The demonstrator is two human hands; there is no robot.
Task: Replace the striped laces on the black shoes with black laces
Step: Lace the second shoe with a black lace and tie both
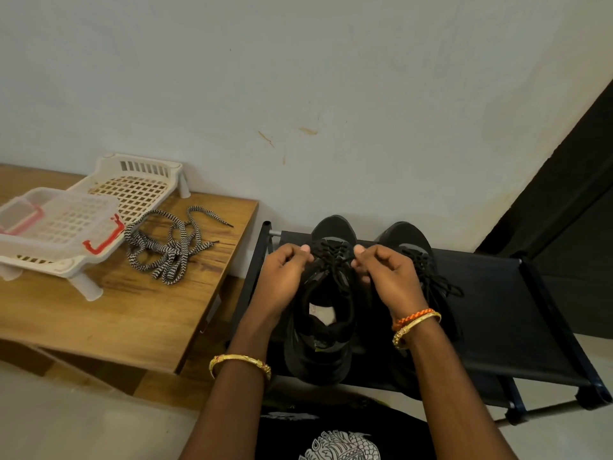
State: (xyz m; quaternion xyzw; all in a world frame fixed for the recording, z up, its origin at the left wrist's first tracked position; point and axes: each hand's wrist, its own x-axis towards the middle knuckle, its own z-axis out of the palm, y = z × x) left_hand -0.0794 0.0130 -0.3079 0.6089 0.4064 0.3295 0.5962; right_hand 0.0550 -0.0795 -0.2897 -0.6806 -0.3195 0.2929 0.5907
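Pinching a black lace [333, 260] on each side, our left hand [285, 277] and right hand [386, 280] work over the nearer shoe [320, 327], fingers curled tight around the lace ends above its tongue. That shoe sits on a low black rack [497, 310] with a fabric shelf, its toe toward the wall [298, 78]. The second shoe [411, 247] stands just beside it on our right, already threaded in black, partly hidden behind our right wrist.

The striped laces [166, 247] lie in a loose tangle on a wooden table [132, 310] to our left, well apart from the shoes. Behind them on the table stands a white plastic tray [139, 184] with a slotted floor, and a clear box [56, 220] with red clips rests on it.

The wall is pale and carries a few brownish smears. A dark panel [564, 194] fills the right corner. The floor [66, 419] is light.
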